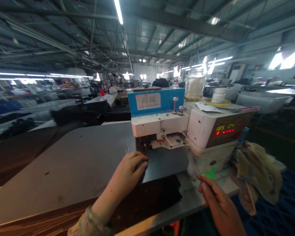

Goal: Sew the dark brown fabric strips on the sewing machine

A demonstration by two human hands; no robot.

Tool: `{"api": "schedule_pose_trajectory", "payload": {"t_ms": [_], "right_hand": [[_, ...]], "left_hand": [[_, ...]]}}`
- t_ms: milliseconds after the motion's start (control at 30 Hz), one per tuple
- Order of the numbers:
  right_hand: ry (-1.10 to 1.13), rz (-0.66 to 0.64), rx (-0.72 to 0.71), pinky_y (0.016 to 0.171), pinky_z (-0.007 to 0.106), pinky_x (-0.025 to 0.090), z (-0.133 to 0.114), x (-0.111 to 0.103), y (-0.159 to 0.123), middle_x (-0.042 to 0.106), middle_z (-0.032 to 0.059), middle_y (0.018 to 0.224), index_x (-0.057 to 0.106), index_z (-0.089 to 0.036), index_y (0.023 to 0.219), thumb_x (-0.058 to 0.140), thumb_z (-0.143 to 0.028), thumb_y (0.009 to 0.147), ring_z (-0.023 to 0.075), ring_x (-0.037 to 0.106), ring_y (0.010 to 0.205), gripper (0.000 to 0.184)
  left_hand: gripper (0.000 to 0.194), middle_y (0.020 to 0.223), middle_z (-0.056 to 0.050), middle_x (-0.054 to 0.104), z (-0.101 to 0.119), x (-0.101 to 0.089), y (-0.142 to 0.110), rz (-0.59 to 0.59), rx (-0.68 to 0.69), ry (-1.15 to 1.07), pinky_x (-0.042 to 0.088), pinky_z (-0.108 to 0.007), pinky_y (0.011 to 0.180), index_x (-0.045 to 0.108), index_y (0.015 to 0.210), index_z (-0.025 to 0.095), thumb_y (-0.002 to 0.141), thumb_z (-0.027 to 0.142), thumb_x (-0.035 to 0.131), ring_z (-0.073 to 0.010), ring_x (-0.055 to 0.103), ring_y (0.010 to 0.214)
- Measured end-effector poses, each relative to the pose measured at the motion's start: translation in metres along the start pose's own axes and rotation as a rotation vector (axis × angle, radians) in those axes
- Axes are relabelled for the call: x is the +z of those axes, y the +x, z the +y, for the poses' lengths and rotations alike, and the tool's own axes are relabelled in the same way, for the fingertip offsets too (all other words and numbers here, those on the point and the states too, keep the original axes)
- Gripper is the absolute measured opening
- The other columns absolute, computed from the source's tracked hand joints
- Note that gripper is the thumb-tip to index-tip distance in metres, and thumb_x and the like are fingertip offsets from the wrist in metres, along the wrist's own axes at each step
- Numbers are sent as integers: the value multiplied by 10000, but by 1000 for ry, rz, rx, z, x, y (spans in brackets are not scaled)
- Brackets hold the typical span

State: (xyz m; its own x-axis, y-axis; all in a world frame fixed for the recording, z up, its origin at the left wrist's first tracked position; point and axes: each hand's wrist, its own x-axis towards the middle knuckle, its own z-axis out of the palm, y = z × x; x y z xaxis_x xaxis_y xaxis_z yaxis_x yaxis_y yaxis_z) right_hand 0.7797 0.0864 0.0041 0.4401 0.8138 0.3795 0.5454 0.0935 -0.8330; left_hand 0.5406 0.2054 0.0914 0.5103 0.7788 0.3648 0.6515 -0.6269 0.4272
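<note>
My left hand [129, 172] rests on a dark piece of fabric [166, 162], fingers curled over its left edge, just in front of the sewing machine's needle area [172, 141]. My right hand [217, 203] is closed in a pinch on a thin metal tool with a green tip [210, 173], held near the base of the white sewing machine [204, 131]. More dark fabric [159, 196] lies under the piece, hanging over the table's front edge.
The machine's panel [225, 129] shows lit red and green digits. A crumpled beige rag [257, 173] lies at the table's right end. A jar [194, 87] and tape roll [218, 95] stand on the machine. Grey table surface [76, 164] stretches left; black fabric stacks [83, 111] beyond.
</note>
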Motion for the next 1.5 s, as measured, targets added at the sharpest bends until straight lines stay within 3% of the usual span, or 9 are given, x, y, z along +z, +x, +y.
{"api": "schedule_pose_trajectory", "payload": {"t_ms": [133,367,567,900,1200,1367,1500], "right_hand": [[-39,-20,-132,847,240,473,3,8,-2,607,46,1115,567,-211,1095,422,-340,842,155,548,1040,320],[-55,-109,-130,809,228,499,12,12,-3,613,66,1095,526,-188,1141,412,-301,859,146,588,970,325],[-156,-130,-232,931,254,420,9,16,-2,528,39,1224,422,-219,1243,373,-236,879,139,458,1144,368],[-342,-54,-360,830,307,489,16,25,-6,576,93,1110,330,-180,1300,311,-165,878,173,537,1034,423],[-310,-67,-375,818,277,491,10,19,-8,567,90,1125,325,-175,1307,336,-167,875,174,530,1045,432],[-289,-121,-491,758,244,510,-4,6,-16,599,98,1032,320,-168,1316,368,-177,866,173,576,953,453],[-276,-185,-581,748,215,510,-10,5,-23,611,93,967,311,-161,1322,390,-152,852,159,593,898,477]], "left_hand": [[223,981,-54,582,0,0,0,8,7,20,427,-348,833,622,928,208,821,278,439,-195,523,924],[243,1017,-52,572,-3,2,0,5,4,60,418,-361,863,610,959,216,829,313,429,-199,509,961],[253,1031,-52,567,-3,2,0,-14,2,81,422,-369,860,603,972,222,835,324,417,-204,508,962],[259,1058,-43,548,-7,3,-1,-30,-13,111,410,-371,877,587,995,232,838,347,417,-203,493,985],[246,1033,-57,560,-1,2,-2,-11,-7,67,417,-371,865,592,979,212,844,317,416,-199,500,964],[202,953,-43,580,1,0,-6,91,-6,-13,426,-319,814,588,949,215,839,302,444,-181,522,914],[143,839,-27,577,16,3,-16,211,-44,-163,430,-266,732,598,852,200,825,276,481,-156,538,819]]}}
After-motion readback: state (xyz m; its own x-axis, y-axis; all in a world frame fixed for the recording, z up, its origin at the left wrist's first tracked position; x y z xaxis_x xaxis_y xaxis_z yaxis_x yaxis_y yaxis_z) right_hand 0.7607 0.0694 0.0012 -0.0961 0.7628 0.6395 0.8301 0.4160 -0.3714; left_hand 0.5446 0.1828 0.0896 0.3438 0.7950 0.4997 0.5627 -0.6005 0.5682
